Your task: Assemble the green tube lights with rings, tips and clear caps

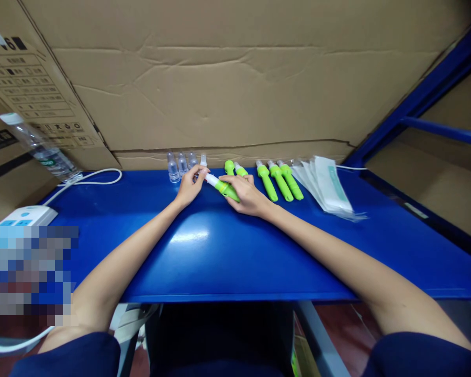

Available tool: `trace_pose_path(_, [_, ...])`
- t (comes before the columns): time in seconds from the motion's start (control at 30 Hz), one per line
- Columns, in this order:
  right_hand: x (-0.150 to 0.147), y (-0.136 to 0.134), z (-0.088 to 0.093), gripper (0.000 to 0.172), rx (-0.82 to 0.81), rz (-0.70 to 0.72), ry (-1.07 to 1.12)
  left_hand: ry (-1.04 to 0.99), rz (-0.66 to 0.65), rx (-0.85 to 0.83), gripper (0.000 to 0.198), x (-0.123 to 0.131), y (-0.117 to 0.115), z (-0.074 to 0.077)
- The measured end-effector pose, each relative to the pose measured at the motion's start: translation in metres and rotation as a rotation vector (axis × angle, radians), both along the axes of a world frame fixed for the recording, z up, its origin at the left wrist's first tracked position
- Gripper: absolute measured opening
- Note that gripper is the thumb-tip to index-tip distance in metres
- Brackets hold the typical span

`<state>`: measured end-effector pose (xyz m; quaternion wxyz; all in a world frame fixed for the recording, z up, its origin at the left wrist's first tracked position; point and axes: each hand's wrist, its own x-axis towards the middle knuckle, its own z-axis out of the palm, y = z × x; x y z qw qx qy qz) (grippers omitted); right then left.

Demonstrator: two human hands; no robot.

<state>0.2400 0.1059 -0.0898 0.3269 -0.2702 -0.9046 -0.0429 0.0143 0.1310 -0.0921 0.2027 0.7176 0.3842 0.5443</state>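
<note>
A bright green pen-shaped device [228,190] with a white front end lies slantwise between my two hands, just over the blue table. My right hand [249,195] is wrapped round its green body. At the white end, my left hand [191,187] pinches with thumb and fingers; whether a small part sits between those fingertips is hidden. Behind my left hand stand several clear plastic caps [173,168]. Past my right hand lie more green devices [279,180] with clear or whitish tips, in a loose row; one is partly covered by the hand.
White-and-green packets in clear film [329,186] lie at the right. A water bottle [43,149] leans at the left, near a white cable [102,177] and a power strip [31,215]. Cardboard [220,94] walls the back of the blue table [227,262]; a blue frame [400,99] rises at right.
</note>
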Motion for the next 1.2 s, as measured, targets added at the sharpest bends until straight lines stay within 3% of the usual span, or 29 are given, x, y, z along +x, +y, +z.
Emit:
trace_pose_path(0.37, [0.0, 0.003, -0.005, 0.047, -0.142, 0.009, 0.072, 0.011, 0.031, -0.013, 0.042, 0.0, 0.002, -0.002])
trace_pose_path(0.97, [-0.001, 0.006, -0.01, 0.043, -0.131, -0.007, 0.113, 0.099, -0.017, -0.035, 0.039, 0.004, -0.003, -0.002])
trace_pose_path(1.2, [0.0, 0.006, -0.009, 0.064, -0.163, 0.013, 0.044, 0.111, -0.023, -0.027, 0.043, 0.004, -0.004, -0.001])
